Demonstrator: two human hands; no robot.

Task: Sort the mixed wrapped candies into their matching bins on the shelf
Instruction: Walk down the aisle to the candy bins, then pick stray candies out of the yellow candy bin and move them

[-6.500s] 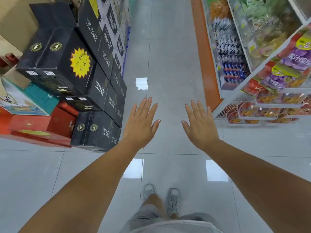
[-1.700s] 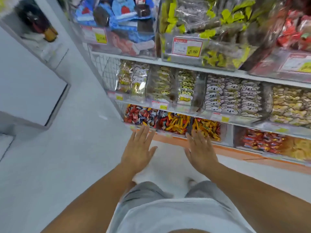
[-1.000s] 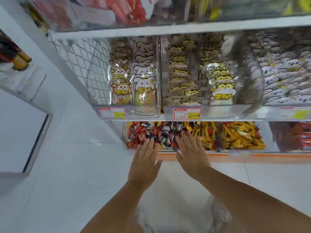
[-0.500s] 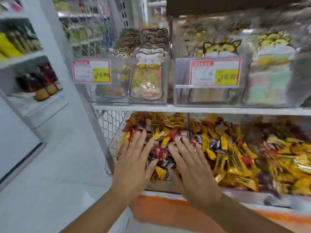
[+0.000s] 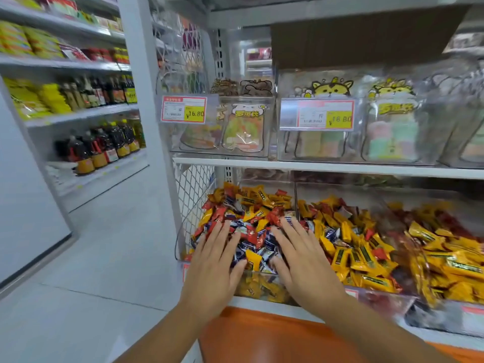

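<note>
Holding nothing (palms down, fully splayed), we spread our left hand (image 5: 212, 271) and right hand (image 5: 307, 265) flat over the mixed candies (image 5: 248, 213) heaped in the leftmost clear bin (image 5: 262, 285) on the bottom shelf (image 5: 248, 301).

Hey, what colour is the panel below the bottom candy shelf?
The panel is orange; the head view shows it best.

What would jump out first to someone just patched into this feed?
The heap of mixed candies, red, yellow and blue, in the bottom leftmost bin, with the left hand and right hand spread flat over it. Right of it lie mostly yellow candies; above, a price tag hangs before cartoon-animal pouches.
</note>
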